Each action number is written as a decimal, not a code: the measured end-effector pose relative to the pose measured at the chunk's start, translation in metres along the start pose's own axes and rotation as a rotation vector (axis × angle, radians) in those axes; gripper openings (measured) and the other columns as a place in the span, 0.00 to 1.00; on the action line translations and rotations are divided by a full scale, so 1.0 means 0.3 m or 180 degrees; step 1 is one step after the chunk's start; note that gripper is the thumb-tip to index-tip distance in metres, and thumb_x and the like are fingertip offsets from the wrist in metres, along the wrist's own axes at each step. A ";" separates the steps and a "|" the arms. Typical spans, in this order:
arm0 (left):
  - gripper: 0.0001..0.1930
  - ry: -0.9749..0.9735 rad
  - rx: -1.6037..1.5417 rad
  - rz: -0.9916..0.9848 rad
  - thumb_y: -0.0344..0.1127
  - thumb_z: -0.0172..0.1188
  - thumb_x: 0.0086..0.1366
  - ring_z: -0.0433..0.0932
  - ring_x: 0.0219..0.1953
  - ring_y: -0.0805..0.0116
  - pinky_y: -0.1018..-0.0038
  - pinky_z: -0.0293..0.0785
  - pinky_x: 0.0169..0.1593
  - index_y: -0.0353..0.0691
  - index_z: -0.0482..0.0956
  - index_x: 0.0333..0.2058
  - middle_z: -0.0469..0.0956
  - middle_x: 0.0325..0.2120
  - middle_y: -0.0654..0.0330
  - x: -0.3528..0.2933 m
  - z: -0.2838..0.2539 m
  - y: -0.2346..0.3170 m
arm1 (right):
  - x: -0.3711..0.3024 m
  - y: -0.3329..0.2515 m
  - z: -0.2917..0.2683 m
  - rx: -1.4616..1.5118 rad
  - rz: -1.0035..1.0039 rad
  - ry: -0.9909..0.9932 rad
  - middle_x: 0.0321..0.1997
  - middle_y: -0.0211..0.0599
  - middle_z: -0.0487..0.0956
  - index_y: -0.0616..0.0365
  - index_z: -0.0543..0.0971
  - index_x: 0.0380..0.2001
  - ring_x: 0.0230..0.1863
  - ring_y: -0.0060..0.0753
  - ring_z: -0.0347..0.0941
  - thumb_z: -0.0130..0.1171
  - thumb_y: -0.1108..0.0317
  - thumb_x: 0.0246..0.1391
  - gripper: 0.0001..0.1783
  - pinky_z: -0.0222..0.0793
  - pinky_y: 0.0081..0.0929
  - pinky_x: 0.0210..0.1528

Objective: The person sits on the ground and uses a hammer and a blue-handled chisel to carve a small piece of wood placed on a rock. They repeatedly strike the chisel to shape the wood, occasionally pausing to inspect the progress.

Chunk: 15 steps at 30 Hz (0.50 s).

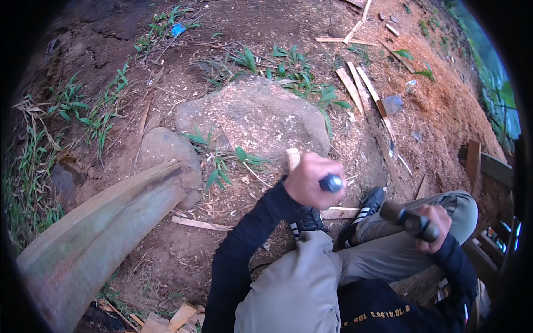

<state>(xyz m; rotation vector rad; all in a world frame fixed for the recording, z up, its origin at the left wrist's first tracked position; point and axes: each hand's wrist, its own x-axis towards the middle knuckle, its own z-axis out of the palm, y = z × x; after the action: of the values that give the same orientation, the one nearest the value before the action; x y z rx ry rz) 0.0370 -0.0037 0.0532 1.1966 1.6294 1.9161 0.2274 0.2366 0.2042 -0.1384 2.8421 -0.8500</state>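
My left hand [312, 178] is closed around a tool handle with a round, blue-capped end [331, 183]. The rest of that tool is hidden by the fist. A short piece of pale wood [293, 158] shows just beyond the knuckles; whether the hand touches it I cannot tell. On the right, over my bent leg, my right hand [437, 225] grips a hammer [408, 220] with a thick, dark, cylindrical head. The hammer head points toward the left hand, with a gap between them. Its handle is mostly out of sight.
A large flat stone [255, 116] covered in shavings lies ahead. At left, a big curved timber [105, 233] rests against a smaller rock [169, 147]. Wood strips [355, 86] and sawdust [444, 111] spread at right. My shoes [369, 205] are close below the left hand.
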 end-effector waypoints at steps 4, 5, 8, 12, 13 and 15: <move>0.11 0.0085 -0.0312 -0.0469 0.26 0.61 0.50 0.70 0.14 0.72 0.74 0.64 0.21 0.38 0.68 0.15 0.69 0.12 0.62 0.049 -0.045 -0.051 | 0.021 0.025 -0.035 0.0236 0.0412 0.0486 0.20 0.39 0.72 0.61 0.73 0.27 0.20 0.44 0.71 0.57 0.55 0.52 0.17 0.64 0.37 0.24; 0.11 0.0081 -0.0387 -0.0598 0.26 0.61 0.50 0.70 0.14 0.73 0.74 0.64 0.21 0.37 0.68 0.14 0.69 0.12 0.62 0.053 -0.046 -0.061 | 0.082 0.007 -0.046 0.0300 0.0507 0.0466 0.18 0.40 0.69 0.61 0.72 0.26 0.17 0.44 0.69 0.56 0.56 0.55 0.17 0.62 0.36 0.22; 0.11 0.0059 -0.0387 -0.0875 0.26 0.60 0.50 0.70 0.16 0.74 0.75 0.65 0.23 0.36 0.67 0.14 0.69 0.12 0.62 0.053 -0.070 -0.075 | 0.219 -0.024 -0.061 0.0429 0.0487 0.0457 0.13 0.40 0.62 0.61 0.69 0.23 0.12 0.43 0.63 0.51 0.57 0.63 0.20 0.56 0.36 0.18; 0.12 0.0054 -0.0336 -0.0710 0.25 0.61 0.49 0.71 0.16 0.72 0.75 0.65 0.24 0.36 0.67 0.14 0.70 0.12 0.62 0.054 -0.051 -0.065 | 0.290 -0.011 -0.099 0.0493 0.0567 0.0043 0.12 0.40 0.61 0.61 0.68 0.22 0.12 0.43 0.64 0.51 0.54 0.64 0.23 0.57 0.36 0.18; 0.12 0.0046 -0.0287 -0.0697 0.26 0.61 0.49 0.72 0.16 0.71 0.74 0.66 0.24 0.37 0.68 0.13 0.70 0.12 0.63 0.062 -0.042 -0.046 | 0.300 -0.009 -0.108 0.0465 0.0556 -0.0053 0.12 0.40 0.61 0.61 0.69 0.22 0.12 0.44 0.64 0.52 0.54 0.64 0.22 0.58 0.37 0.18; 0.11 0.0093 -0.0194 -0.0492 0.28 0.61 0.50 0.70 0.14 0.66 0.72 0.64 0.22 0.37 0.68 0.15 0.67 0.11 0.60 0.073 -0.035 -0.044 | 0.313 -0.010 -0.126 0.0312 0.0397 -0.0127 0.12 0.40 0.62 0.60 0.70 0.23 0.12 0.45 0.65 0.52 0.54 0.63 0.21 0.59 0.38 0.18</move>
<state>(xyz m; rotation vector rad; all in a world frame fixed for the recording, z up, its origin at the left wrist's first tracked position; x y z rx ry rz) 0.0128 0.0092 0.0492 0.9931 1.6157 1.8801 0.1282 0.2416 0.2240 0.0340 2.7323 -0.9461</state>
